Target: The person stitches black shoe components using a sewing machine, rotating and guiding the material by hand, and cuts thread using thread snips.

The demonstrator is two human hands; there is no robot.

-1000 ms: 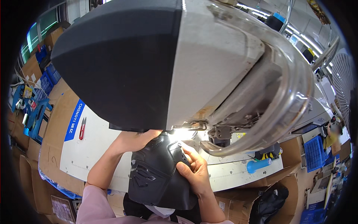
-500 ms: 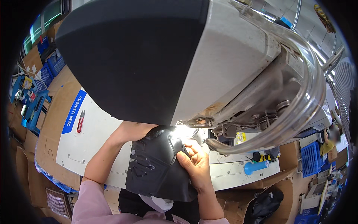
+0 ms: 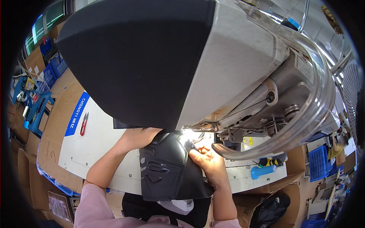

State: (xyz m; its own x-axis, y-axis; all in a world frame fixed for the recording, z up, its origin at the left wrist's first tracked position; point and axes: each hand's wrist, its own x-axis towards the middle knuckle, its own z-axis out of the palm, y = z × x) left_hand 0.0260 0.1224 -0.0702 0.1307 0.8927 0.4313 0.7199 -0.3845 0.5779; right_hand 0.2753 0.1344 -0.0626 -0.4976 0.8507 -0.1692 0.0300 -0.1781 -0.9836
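A black leather piece [image 3: 162,167] with raised moulded shapes and a stitched seam lies under the sewing machine [image 3: 213,76]. Its upper edge meets the bright lamp glow by the needle area, where glare hides detail. My right hand [image 3: 210,162] pinches the right edge of the piece, thumb on top. My left hand [image 3: 141,137] rests at its upper left edge, its fingers hidden behind the machine head and the leather. Below the piece, pale material [image 3: 178,206] shows above my lap.
Red-handled thread snips [image 3: 83,127] lie on the white tabletop [image 3: 76,159] at left. At right are a blue cylindrical object [image 3: 263,171] and a clear curved tube [image 3: 323,102]. A cardboard box [image 3: 294,195] holds black pieces. Far right, a person [image 3: 336,148] sits near blue crates.
The leather piece has shifted right and turned slightly, and my right hand has moved right with it. On the machine, a lever with thread now shows lower down.
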